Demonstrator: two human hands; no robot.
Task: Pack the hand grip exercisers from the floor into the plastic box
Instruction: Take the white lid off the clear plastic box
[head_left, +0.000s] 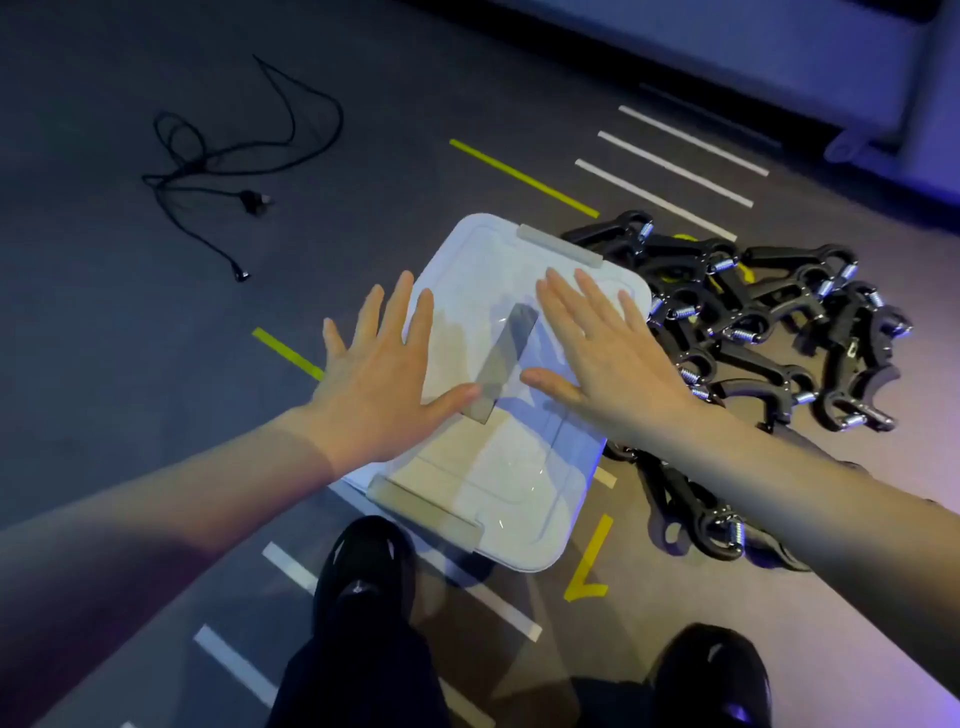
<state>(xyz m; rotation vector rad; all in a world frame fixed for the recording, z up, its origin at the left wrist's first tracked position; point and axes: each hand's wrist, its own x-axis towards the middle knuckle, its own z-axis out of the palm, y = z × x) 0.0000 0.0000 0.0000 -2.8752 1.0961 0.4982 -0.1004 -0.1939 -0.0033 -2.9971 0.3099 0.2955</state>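
Observation:
A clear plastic box (524, 499) with its pale lid on stands on the floor in front of me. Grey latches sit at its far end (558, 245) and near end (423, 506). My left hand (382, 374) is spread flat over the lid's left edge, fingers apart, holding nothing. Flat over the lid's right side lies my right hand (605, 353), also spread wide. A pile of several black hand grip exercisers (769, 322) with metal springs lies on the floor right of the box. More exercisers (696, 514) show under my right forearm.
A tangled black cable (223, 166) lies on the floor at the far left. Yellow and white tape lines (670, 166) mark the floor around the box. My two black shoes (363, 566) are just in front of the box. A pale wall base (857, 140) runs along the far right.

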